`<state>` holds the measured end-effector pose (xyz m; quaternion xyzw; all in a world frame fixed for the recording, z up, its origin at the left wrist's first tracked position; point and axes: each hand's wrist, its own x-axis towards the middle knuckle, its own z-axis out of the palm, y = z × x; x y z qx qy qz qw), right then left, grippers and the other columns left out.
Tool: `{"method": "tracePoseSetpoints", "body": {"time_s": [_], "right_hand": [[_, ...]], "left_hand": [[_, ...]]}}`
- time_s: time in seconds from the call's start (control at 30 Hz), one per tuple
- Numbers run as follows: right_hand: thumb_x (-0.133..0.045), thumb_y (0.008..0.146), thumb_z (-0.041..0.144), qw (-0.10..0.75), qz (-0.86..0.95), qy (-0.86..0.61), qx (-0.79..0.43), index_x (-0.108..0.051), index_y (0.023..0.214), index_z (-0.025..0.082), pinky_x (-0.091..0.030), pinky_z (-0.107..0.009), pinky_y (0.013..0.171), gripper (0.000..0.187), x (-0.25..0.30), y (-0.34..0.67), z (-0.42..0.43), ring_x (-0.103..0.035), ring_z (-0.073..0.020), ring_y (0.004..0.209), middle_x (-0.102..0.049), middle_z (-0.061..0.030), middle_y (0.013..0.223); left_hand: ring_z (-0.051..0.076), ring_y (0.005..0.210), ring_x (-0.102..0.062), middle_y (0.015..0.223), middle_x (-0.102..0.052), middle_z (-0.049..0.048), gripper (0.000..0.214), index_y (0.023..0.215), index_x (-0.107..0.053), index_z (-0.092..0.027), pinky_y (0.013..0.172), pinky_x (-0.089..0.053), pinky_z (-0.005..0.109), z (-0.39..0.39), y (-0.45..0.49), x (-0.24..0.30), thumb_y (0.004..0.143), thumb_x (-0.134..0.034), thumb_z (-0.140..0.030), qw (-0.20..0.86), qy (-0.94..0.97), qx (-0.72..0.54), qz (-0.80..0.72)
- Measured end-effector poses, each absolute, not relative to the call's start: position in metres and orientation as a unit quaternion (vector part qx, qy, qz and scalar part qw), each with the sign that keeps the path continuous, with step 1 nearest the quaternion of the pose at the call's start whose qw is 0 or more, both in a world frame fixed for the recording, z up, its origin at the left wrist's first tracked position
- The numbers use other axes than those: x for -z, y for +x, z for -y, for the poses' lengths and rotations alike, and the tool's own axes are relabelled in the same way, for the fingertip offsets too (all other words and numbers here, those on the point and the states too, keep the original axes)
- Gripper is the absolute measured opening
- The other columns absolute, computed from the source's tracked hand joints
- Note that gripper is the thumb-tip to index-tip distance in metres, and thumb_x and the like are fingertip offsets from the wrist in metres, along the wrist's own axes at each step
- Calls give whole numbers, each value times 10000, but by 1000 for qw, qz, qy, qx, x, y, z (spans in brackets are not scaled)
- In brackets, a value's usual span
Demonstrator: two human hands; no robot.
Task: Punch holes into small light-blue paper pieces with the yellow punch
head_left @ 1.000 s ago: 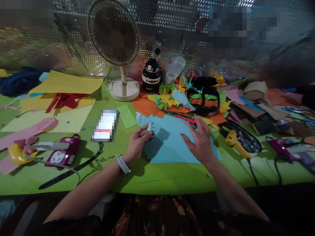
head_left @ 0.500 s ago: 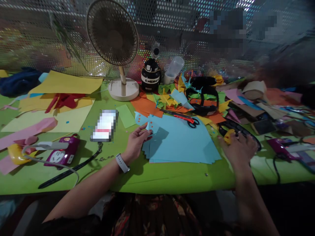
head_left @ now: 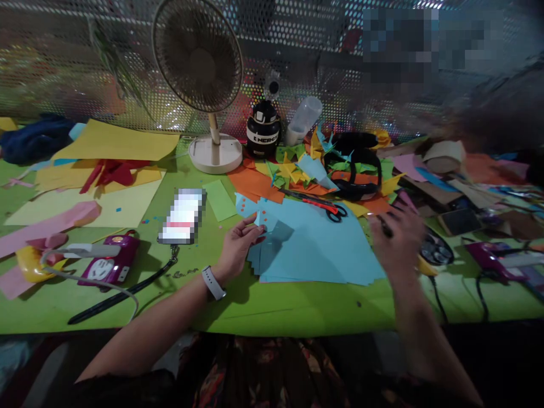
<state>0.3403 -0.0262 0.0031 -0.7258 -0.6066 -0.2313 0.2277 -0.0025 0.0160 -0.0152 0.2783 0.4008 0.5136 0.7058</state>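
Note:
My left hand, with a white watch on its wrist, pinches a small blue paper piece with red dots at the left edge of a stack of light blue paper sheets. My right hand hovers at the stack's right edge and is smeared by motion. A thin dark shape shows at its fingers, and I cannot tell what it is. The end of a yellow glue gun sticks out from under that hand. Red-handled scissors lie just behind the stack.
A green table carries a desk fan, a black can, a phone, a purple device, yellow and pink sheets, folded paper shapes, black headphones and cables at the right.
My right hand left the blue stack, reached right to the yellow glue gun, and has now swung back up and left. My left hand has kept its pinch on the small blue piece.

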Motion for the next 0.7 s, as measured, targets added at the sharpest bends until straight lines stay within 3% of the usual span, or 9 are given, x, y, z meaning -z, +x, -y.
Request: {"method": "tracePoseSetpoints", "body": {"time_s": [0.07,0.13,0.2,0.3,0.43,0.7], "right_hand": [[-381,943,607,251,689,-657,176,-579,1304,103,-304,-565,1103,651,-6,282,26,-413,-362,1355,-528,-220,1384],[-384,959,569,238,758,-598,100,-298,1511,123,-274,-574,1133,715,-8,225,30,-236,-344,1467,-264,-215,1579],[-373,957,581,215,804,-553,46,-115,1561,137,-235,-580,1158,793,-9,183,34,-91,-346,1505,-59,-203,1631],[-354,948,613,199,827,-526,13,19,1566,148,-170,-588,1182,859,-9,150,34,0,-349,1510,82,-184,1634],[-344,937,639,197,822,-535,6,40,1559,108,-142,-592,1191,904,-4,139,28,30,-363,1506,119,-209,1621],[-276,938,667,193,815,-546,-16,-119,1538,12,-134,-580,1197,902,7,128,22,22,-351,1507,28,-264,1612]], "left_hand": [[136,765,-687,796,-717,-6,419,1049,-684,-198,753,-551,289,-16,-3,16,667,-848,-251,703,281,-517,-400],[137,776,-688,808,-721,-6,426,1055,-682,-201,773,-554,296,-16,-2,16,668,-848,-263,701,283,-521,-397],[139,783,-690,811,-724,-6,432,1049,-676,-199,790,-556,305,-16,-2,17,663,-853,-279,700,281,-526,-394],[132,754,-687,788,-720,-16,426,1008,-668,-201,803,-557,317,-16,-2,18,640,-867,-283,700,270,-531,-393],[139,754,-690,772,-715,-16,419,987,-660,-196,812,-549,319,-17,-1,18,636,-873,-280,698,268,-531,-399],[158,783,-712,787,-738,-4,464,1020,-647,-193,846,-560,332,-16,0,19,630,-882,-282,711,255,-541,-370]]}}
